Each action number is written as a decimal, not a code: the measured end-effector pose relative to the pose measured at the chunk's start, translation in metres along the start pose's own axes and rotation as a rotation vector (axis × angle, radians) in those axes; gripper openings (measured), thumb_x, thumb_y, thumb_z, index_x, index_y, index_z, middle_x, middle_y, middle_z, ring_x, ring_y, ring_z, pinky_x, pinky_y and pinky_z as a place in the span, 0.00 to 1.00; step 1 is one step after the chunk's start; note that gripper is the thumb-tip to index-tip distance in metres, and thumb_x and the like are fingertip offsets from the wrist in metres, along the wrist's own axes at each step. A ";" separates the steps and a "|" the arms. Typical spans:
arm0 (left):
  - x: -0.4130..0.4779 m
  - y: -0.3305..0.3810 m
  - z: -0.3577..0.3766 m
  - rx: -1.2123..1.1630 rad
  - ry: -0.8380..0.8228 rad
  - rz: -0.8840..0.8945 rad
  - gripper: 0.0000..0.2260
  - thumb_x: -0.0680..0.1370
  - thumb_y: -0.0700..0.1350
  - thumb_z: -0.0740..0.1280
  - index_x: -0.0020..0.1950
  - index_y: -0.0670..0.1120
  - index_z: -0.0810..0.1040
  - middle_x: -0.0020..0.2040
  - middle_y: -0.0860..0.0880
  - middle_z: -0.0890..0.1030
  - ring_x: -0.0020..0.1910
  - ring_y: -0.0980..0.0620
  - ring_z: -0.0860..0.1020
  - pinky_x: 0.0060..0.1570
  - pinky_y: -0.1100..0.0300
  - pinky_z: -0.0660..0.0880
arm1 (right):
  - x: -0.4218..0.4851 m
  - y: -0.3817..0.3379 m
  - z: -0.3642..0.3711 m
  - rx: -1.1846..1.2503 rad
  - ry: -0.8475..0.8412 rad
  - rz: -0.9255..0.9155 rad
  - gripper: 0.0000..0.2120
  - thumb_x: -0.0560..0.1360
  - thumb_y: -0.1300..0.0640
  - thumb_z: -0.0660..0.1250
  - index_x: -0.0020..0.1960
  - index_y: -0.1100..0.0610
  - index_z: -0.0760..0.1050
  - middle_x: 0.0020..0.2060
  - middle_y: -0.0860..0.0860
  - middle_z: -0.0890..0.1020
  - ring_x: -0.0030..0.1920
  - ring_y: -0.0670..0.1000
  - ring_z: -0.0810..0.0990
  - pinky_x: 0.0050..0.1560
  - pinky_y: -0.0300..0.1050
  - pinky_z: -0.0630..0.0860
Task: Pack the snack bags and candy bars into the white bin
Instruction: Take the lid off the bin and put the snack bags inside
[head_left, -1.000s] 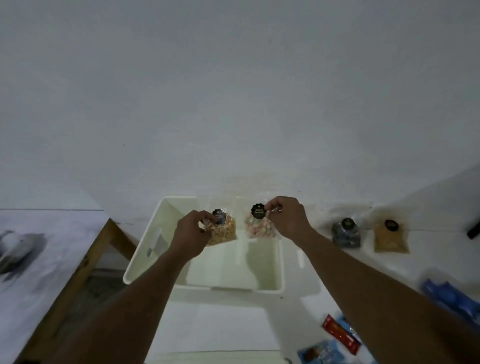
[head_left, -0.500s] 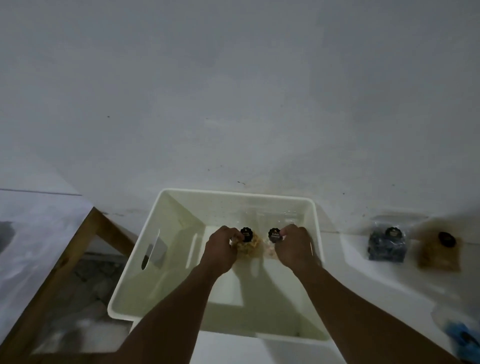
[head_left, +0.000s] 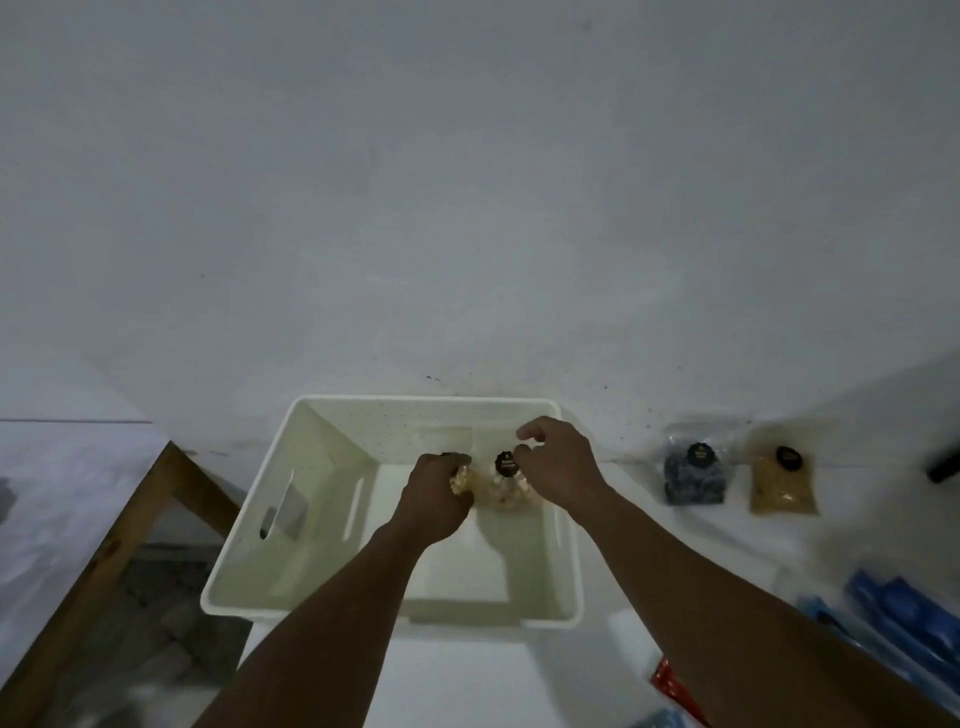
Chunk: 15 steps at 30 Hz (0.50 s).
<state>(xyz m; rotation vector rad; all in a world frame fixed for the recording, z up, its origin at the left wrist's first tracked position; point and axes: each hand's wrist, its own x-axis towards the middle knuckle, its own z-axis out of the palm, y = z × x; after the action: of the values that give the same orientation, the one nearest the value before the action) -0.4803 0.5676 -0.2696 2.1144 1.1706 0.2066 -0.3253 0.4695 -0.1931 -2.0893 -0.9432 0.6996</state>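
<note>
reaching into the white bin (head_left: 244, 525), left hand (head_left: 436, 499) grips a snack bag (head_left: 460, 480) w/ pale bits at the far wall. right hand (head_left: 558, 467) hangs loose-fingered, touching a second bag (head_left: 506, 480) beside it. dark bag (head_left: 693, 475) & tan bag (head_left: 784, 480) lie on the table (head_left: 675, 551) right of bin.

The white bin (head_left: 291, 483) looks like smooth plastic with a soft shine, and its far wall has rows of tiny dots. The 2 snack bags inside it, one in the left hand (head_left: 439, 499) and one (head_left: 506, 483) by the right hand (head_left: 558, 467), are clear, shiny plastic. The dark bag (head_left: 693, 475) and the tan bag (head_left: 784, 480) on the table (head_left: 675, 561) are clear plastic too. The table top looks smooth and white. The frame (head_left: 104, 551) at the left looks like brown wood. The wall (head_left: 467, 182) is matt and a bit rough. The blue packs (head_left: 898, 618) and the red wrapper (head_left: 675, 693) look glossy.
</note>
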 end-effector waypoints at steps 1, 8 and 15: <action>-0.006 0.020 -0.004 -0.012 0.029 0.012 0.20 0.71 0.44 0.70 0.63 0.54 0.78 0.59 0.50 0.79 0.57 0.47 0.80 0.56 0.55 0.77 | -0.006 0.001 -0.017 0.017 0.029 -0.021 0.12 0.74 0.60 0.67 0.57 0.57 0.79 0.55 0.50 0.79 0.49 0.47 0.78 0.51 0.35 0.73; -0.013 0.148 0.020 -0.118 0.136 0.185 0.08 0.75 0.46 0.69 0.53 0.54 0.82 0.43 0.55 0.83 0.40 0.54 0.82 0.48 0.57 0.80 | -0.021 0.070 -0.145 0.047 0.201 0.067 0.06 0.74 0.59 0.67 0.49 0.55 0.82 0.49 0.50 0.83 0.50 0.51 0.81 0.55 0.46 0.78; 0.018 0.234 0.129 -0.126 -0.032 0.234 0.10 0.75 0.47 0.72 0.56 0.54 0.83 0.52 0.52 0.78 0.49 0.54 0.79 0.55 0.60 0.75 | -0.006 0.203 -0.249 -0.037 0.217 0.251 0.04 0.73 0.60 0.67 0.46 0.58 0.80 0.46 0.54 0.82 0.46 0.54 0.78 0.46 0.43 0.71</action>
<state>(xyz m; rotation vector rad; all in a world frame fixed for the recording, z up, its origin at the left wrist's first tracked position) -0.2526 0.4369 -0.2177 2.1315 0.8668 0.3423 -0.0722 0.2723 -0.2063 -2.2864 -0.5846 0.5686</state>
